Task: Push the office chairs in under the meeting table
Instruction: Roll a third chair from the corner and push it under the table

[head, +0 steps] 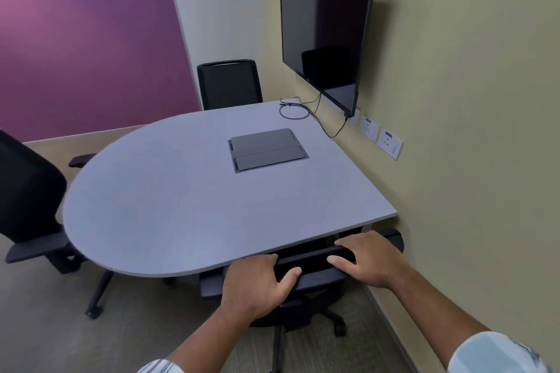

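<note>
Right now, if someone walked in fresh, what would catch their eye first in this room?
Probably the two hands, left hand and right hand, gripping the top of a black chair's backrest at the near edge of the grey meeting table. Next, the big dark wall screen on the right wall above the table, and the purple wall at far left. Another black chair stands at the table's left end, not tucked in.

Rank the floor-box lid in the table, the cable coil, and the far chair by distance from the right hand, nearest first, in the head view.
From the right hand:
1. Floor-box lid, mid-table.
2. Cable coil, far table corner below the TV.
3. Far chair, beyond the table's far edge.
</note>
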The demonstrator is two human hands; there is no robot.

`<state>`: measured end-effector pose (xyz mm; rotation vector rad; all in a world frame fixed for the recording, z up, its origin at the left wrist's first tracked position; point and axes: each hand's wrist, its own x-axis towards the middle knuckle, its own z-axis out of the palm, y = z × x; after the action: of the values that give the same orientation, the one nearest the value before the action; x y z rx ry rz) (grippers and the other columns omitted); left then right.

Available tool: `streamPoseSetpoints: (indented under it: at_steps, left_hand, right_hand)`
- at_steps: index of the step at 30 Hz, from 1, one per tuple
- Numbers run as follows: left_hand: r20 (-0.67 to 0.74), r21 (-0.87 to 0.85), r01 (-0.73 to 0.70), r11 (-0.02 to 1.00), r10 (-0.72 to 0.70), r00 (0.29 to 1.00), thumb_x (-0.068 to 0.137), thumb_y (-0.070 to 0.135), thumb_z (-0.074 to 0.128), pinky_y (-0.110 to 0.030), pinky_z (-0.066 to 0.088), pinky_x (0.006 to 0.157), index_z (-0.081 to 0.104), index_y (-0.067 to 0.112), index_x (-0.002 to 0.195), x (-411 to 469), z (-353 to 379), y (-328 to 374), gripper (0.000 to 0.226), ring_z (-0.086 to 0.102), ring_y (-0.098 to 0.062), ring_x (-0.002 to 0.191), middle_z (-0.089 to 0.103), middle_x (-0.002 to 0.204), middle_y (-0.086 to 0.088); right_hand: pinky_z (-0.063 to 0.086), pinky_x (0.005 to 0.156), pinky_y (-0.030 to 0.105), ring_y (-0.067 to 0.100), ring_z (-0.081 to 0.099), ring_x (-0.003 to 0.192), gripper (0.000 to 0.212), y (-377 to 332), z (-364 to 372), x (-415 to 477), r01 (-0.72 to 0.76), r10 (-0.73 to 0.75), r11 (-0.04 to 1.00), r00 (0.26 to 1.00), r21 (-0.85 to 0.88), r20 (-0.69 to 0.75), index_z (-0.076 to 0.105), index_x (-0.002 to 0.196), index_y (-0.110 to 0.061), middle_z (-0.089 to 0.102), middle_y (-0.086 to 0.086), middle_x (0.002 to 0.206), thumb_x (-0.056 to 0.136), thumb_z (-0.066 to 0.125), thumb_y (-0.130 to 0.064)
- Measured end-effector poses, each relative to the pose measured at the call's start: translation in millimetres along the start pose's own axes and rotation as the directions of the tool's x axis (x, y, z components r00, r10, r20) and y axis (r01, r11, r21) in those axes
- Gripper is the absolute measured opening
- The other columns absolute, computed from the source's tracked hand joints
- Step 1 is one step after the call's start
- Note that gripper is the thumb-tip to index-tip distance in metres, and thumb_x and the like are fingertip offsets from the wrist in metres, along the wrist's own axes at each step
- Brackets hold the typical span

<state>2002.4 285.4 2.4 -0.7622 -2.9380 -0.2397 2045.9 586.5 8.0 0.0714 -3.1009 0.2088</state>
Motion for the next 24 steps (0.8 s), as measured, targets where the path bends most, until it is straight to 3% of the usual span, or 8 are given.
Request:
streamPoseSetpoints:
  at_steps: [4,8,16,18,21,24]
  left_hand:
    - [0.005,-0.002,0.013,1.000,-0.013,1.000,0.095,0.090,0.022,-0.037,0.051,0.066,0.063,0.026,0.082,17,6,0,0.077,0.062,-0.017,0.068,0.064,0.069,0.007]
    - [-0.026,-0.012,0.019,1.000,-0.019,0.999,0.095,0.089,0.025,-0.035,0.032,0.056,0.055,0.026,0.074,34,10,0,0.074,0.050,-0.014,0.057,0.056,0.061,0.008]
    - [-0.012,-0.009,0.054,0.998,-0.055,0.998,0.094,0.090,0.021,-0.030,0.026,0.054,0.058,0.027,0.079,66,12,14,0.075,0.054,-0.011,0.061,0.059,0.065,0.008]
    - [-0.018,0.000,0.065,0.998,-0.065,0.998,0.094,0.089,0.021,-0.031,0.029,0.055,0.057,0.027,0.080,73,12,16,0.073,0.054,-0.011,0.062,0.060,0.067,0.009]
    - [0.017,-0.011,0.103,0.995,-0.103,0.995,0.097,0.086,0.024,-0.035,0.050,0.066,0.059,0.027,0.084,83,9,12,0.070,0.059,-0.013,0.068,0.063,0.071,0.008]
    - [0.048,-0.007,0.120,0.993,-0.120,0.992,0.099,0.084,0.026,-0.040,0.057,0.073,0.060,0.025,0.087,84,8,9,0.069,0.061,-0.015,0.071,0.066,0.074,0.007]
  right_hand:
    - [0.058,0.088,0.043,0.015,0.071,0.096,0.093,11,1,19,0.064,-0.065,0.998,0.997,-0.023,-0.034,0.076,0.109,-0.024,0.079,-0.009,0.103,0.095,0.018,-0.094]
    - [0.056,0.090,0.044,0.018,0.071,0.095,0.098,21,2,39,0.094,-0.095,0.995,0.995,-0.042,-0.033,0.075,0.110,-0.021,0.079,-0.007,0.103,0.094,0.012,-0.094]
    - [0.056,0.093,0.044,0.018,0.072,0.096,0.102,53,-2,75,0.152,-0.153,0.987,0.988,-0.050,-0.021,0.075,0.114,-0.023,0.079,-0.007,0.107,0.091,0.006,-0.095]
    - [0.055,0.092,0.044,0.017,0.070,0.092,0.099,57,-2,80,0.167,-0.168,0.985,0.986,-0.051,-0.015,0.074,0.110,-0.025,0.077,-0.008,0.103,0.092,0.006,-0.095]
    - [0.051,0.081,0.041,0.012,0.059,0.075,0.086,57,-1,85,0.180,-0.181,0.983,0.982,-0.019,-0.054,0.064,0.091,-0.029,0.068,-0.011,0.085,0.093,0.008,-0.094]
    - [0.045,0.078,0.040,0.013,0.056,0.072,0.083,55,-2,87,0.195,-0.195,0.981,0.980,-0.011,-0.044,0.062,0.090,-0.029,0.064,-0.012,0.082,0.094,0.009,-0.093]
